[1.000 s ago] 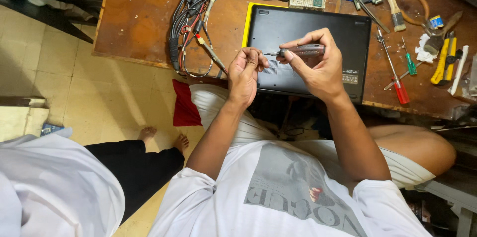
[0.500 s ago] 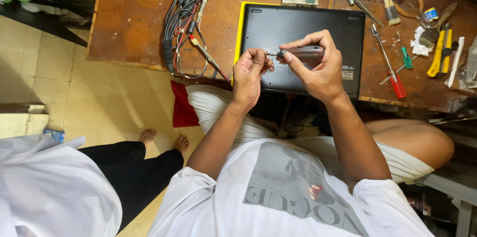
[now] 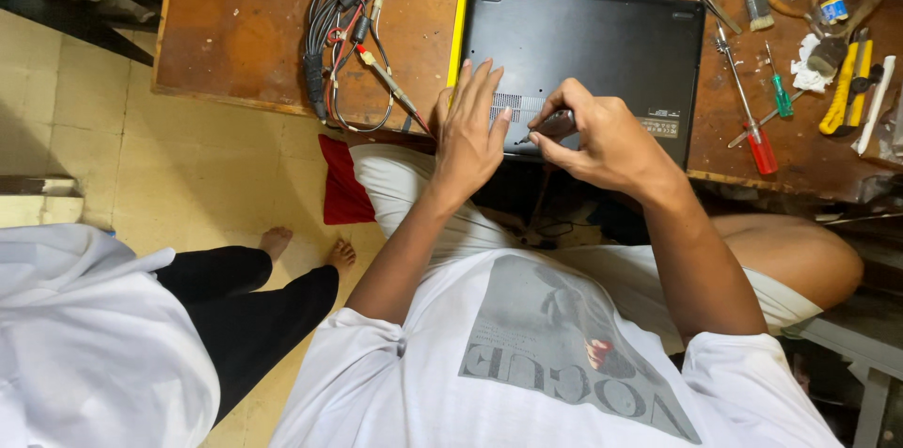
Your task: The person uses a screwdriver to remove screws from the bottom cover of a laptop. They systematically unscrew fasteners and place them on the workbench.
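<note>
Pressing my left hand flat, fingers spread, on the upturned black laptop, I've let go of the small dark tool both hands pinched a moment ago; my right hand now clamps it alone, tip down by the vent slots. The laptop sits at the tabletop front edge, hemmed by cables left and screwdrivers right, so only my lap side is open.

The right hand hid most of the small tool; the laptop's near edge lay behind both hands.
</note>
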